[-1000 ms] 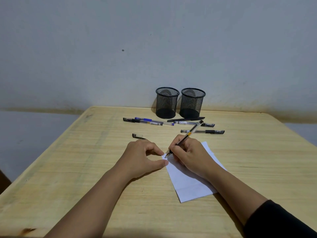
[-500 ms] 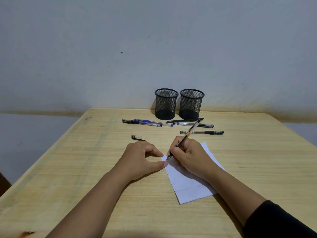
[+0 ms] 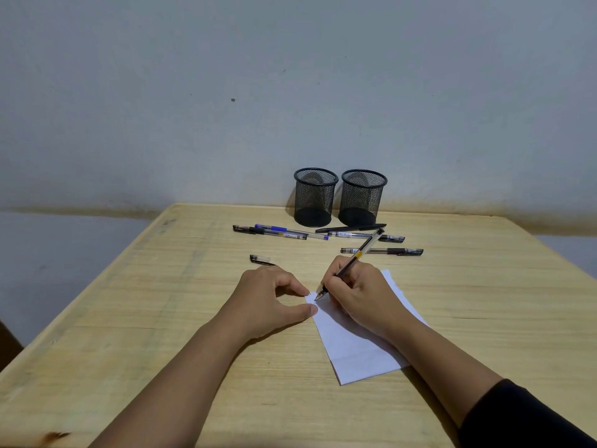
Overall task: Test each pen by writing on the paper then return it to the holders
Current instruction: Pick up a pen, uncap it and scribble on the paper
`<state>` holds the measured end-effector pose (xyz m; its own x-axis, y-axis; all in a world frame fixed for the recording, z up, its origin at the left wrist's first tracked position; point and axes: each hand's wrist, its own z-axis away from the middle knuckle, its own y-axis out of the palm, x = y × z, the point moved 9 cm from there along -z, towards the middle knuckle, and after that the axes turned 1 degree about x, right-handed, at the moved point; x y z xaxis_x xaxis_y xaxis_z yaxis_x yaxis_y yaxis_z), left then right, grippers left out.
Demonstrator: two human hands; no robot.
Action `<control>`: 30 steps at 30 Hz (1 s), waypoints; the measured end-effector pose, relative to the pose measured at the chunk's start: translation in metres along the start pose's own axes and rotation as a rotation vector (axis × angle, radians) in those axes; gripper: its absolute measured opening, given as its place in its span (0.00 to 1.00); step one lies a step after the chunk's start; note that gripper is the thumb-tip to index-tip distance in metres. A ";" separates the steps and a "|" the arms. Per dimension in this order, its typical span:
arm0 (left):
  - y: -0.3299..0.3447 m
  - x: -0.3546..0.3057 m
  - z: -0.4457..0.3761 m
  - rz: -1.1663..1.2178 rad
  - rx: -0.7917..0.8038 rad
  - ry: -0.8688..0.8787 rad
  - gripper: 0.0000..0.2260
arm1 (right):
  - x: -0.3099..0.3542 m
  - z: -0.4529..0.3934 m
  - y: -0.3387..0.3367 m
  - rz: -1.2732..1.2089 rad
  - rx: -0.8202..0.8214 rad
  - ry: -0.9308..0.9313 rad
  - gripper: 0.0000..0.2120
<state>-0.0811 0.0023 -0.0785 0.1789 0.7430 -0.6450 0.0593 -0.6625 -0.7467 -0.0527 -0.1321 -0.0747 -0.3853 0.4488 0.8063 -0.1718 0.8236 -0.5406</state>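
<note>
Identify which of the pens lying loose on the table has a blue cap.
The blue-capped pen, second from the left in the row before the mesh holders. The other loose pens have black caps or bodies.

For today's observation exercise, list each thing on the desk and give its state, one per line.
Left hand: thumb and fingertip pressing the paper's corner.
Right hand: gripping the uncapped pen.
Uncapped pen: tilted, tip on the paper.
Paper: flat on the table.
Loose cap: lying off its pen.
Left holder: upright, empty.
Right holder: upright, empty.
Five other pens: capped, lying flat.
</note>
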 end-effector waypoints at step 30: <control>0.001 0.003 -0.001 -0.006 -0.009 -0.004 0.09 | 0.000 0.000 0.003 -0.013 0.008 -0.004 0.10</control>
<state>-0.0795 0.0041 -0.0809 0.1742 0.7473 -0.6412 0.0692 -0.6588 -0.7491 -0.0533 -0.1298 -0.0758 -0.3868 0.4367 0.8122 -0.1837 0.8267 -0.5319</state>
